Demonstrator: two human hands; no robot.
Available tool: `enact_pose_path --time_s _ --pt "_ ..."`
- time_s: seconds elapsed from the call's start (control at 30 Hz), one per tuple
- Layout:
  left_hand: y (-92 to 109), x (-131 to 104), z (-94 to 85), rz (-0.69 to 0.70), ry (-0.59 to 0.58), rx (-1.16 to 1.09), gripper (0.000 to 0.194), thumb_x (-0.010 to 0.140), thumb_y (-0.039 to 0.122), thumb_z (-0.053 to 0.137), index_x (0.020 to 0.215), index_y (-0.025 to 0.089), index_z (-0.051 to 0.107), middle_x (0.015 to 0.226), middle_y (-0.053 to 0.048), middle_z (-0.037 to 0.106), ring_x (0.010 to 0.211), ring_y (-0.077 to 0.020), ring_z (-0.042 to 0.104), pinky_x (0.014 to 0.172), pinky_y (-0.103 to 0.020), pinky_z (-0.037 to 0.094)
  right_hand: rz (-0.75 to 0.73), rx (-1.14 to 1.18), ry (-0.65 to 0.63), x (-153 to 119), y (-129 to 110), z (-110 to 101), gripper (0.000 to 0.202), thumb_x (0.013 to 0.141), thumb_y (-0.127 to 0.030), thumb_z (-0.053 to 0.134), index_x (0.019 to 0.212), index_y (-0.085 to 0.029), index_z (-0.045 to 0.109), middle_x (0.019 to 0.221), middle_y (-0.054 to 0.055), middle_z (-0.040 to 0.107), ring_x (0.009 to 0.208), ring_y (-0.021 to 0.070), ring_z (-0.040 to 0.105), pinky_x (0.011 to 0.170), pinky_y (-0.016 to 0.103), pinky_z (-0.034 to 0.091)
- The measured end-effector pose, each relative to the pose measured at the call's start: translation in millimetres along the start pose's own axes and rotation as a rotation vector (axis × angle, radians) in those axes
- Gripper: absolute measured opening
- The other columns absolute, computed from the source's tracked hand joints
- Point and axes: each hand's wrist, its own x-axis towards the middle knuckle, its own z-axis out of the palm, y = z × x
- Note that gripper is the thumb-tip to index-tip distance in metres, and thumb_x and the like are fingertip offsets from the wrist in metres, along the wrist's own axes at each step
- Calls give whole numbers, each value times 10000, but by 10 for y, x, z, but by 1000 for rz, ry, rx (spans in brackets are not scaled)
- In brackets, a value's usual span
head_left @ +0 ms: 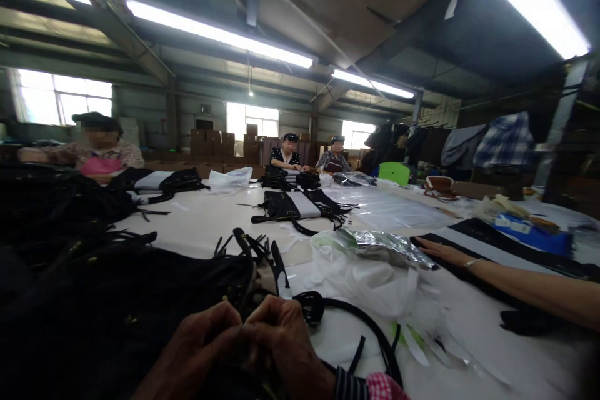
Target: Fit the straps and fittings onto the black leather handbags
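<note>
My left hand (199, 340) and my right hand (284, 340) meet at the bottom centre, thumbs and fingertips pinched together. What lies between the fingertips is too small and dark to make out. Around and under them spreads a black bag (187, 275) of dark fabric with small gold-coloured metal bits. Just beyond the knuckles are its black straps (276, 256) and a pale lining edge. A black tubular handle (370, 319) curves over the white table to the right of my right hand.
Another person's arm (525, 281) reaches in from the right onto black-and-grey material (497, 244). Crumpled white plastic (360, 275) lies mid-table, beside silver foil wrapping (394, 247). More black bags (300, 203) stand farther off; several people sit around the table (197, 225).
</note>
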Motion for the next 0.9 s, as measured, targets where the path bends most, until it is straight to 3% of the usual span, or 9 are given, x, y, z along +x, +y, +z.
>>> enact_pose_path --time_s 0.13,0.33,0.63,0.9 --pt "14 13 -18 28 -5 -6 431 890 571 589 810 154 661 768 -31 630 736 -180 553 639 -244 437 -43 -7 -20 -18 13 -29 243 709 -328 791 687 -145 633 469 -39 569 376 68 428 391 189 274" --pt "64 10 -47 92 -4 5 361 904 493 588 814 152 664 759 -19 626 722 -160 540 643 -235 410 -74 -3 -94 -21 22 -59 268 761 -353 771 787 -151 597 655 6 681 420 69 511 399 174 288" --pt "98 -8 -20 57 41 45 379 895 520 617 796 158 671 752 -12 645 714 -157 547 623 -230 407 -52 -18 -60 -69 -2 -63 314 746 -398 812 764 -140 634 607 -6 641 423 83 521 396 183 323" --pt "135 -45 -65 102 -47 93 297 934 433 575 860 170 692 782 4 667 732 -147 570 664 -226 417 -24 -5 -79 -68 -3 -101 289 796 -385 768 753 -146 610 590 -15 626 402 49 443 392 171 261"
